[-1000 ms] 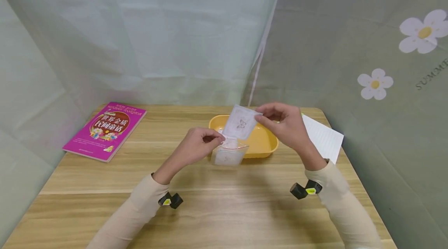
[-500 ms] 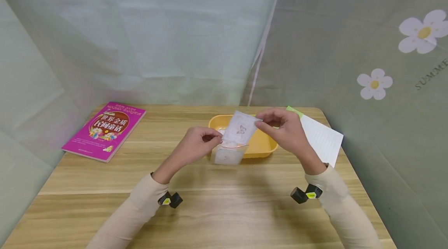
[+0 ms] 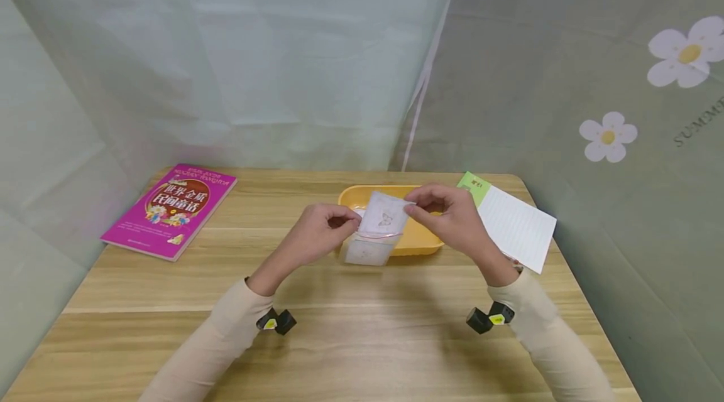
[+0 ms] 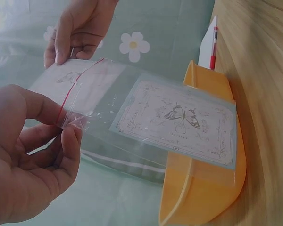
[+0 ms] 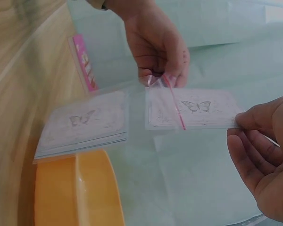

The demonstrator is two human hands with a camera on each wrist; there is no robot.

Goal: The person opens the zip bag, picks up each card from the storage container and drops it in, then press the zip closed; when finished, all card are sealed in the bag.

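My left hand [image 3: 317, 232] pinches one side of the mouth of a clear zip bag [image 3: 367, 252], beside its red seal line. At the bottom of the bag lies a pale card [image 4: 179, 117] printed with a butterfly; in the right wrist view it looks like a small stack. Thumb and fingers of my right hand [image 3: 449, 220] pinch the corner of another butterfly card [image 5: 210, 108]. That card's near end lies past the red line, inside the bag mouth, while the rest sticks out. Both hands are held above the yellow tray [image 3: 421, 245].
A pink book [image 3: 172, 213] lies at the back left of the wooden table [image 3: 339, 339]. At the back right is a lined notepad [image 3: 517, 226] with a green top. A red and white pen [image 4: 214, 49] shows on it in the left wrist view. Fabric hangs around the table.
My right hand has moved down and to the left, carrying the card from above the bag into its mouth. My left hand and the bag have hardly moved.
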